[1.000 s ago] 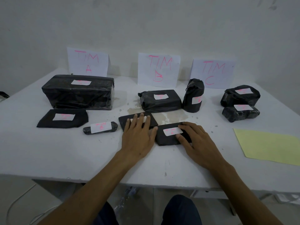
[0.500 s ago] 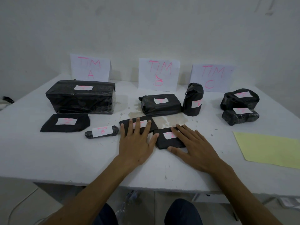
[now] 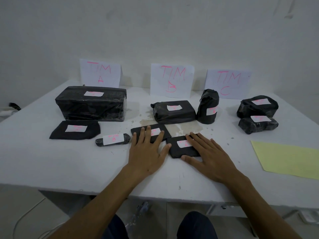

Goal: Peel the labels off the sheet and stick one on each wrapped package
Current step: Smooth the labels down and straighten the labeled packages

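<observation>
Left hand [image 3: 146, 152] flat, fingers spread on 1 flat package [image 3: 165, 131], right hand [image 3: 205, 154] fingers straight on labelled package [image 3: 183, 150], long axis left-right on tabletop [image 3: 69, 161]

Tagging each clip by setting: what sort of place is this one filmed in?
Probably a makeshift sorting or packing station in a plain room. A bare white table against a bare white wall holds black-wrapped packages, grouped before handwritten paper signs such as "TIM B".
</observation>
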### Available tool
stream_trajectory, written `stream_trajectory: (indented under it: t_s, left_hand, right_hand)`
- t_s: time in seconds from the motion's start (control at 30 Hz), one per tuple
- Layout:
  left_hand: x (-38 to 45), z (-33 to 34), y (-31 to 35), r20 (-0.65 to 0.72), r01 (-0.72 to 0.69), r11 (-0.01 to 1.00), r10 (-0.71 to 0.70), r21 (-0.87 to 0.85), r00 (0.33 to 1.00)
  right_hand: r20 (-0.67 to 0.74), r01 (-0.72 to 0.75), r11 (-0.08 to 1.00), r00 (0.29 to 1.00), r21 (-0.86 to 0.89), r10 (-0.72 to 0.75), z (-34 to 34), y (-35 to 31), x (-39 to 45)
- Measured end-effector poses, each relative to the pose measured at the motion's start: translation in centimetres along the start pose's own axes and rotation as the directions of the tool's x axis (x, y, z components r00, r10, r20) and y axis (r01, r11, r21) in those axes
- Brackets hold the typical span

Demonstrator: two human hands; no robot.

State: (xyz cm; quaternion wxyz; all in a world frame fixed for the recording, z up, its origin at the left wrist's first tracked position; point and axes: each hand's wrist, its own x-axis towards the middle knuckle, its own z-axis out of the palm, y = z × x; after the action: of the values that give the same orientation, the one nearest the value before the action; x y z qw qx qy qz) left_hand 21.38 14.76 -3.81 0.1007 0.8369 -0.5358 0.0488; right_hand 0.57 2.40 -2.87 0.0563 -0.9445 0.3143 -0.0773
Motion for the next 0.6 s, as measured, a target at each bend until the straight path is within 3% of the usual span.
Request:
stream_trajectory:
  t_s: [0.33,0.47,0.6]
  left_hand:
    - [-0.17,-0.07,-0.18,-0.079,0.006,0.988,-0.018,-0.151,0.997]
    - [-0.08,-0.34,-0.18,-0.035,0.001,0.999,-0.002,-0.033,0.999]
    - [-0.4,-0.52,-0.91,-0.025,-0.063,0.998,0.064,0.012,0.998]
  right_hand:
    - [-0.121,0.016,0.995,0.993,0.102,-0.004,-0.08,0.49,0.14]
    - [-0.186,0.049,0.995,0.982,0.089,-0.032,-0.21,0.31,-0.24]
    - [-0.227,-0.04,0.99,0.971,0.133,0.07,0.14,0.68,-0.61]
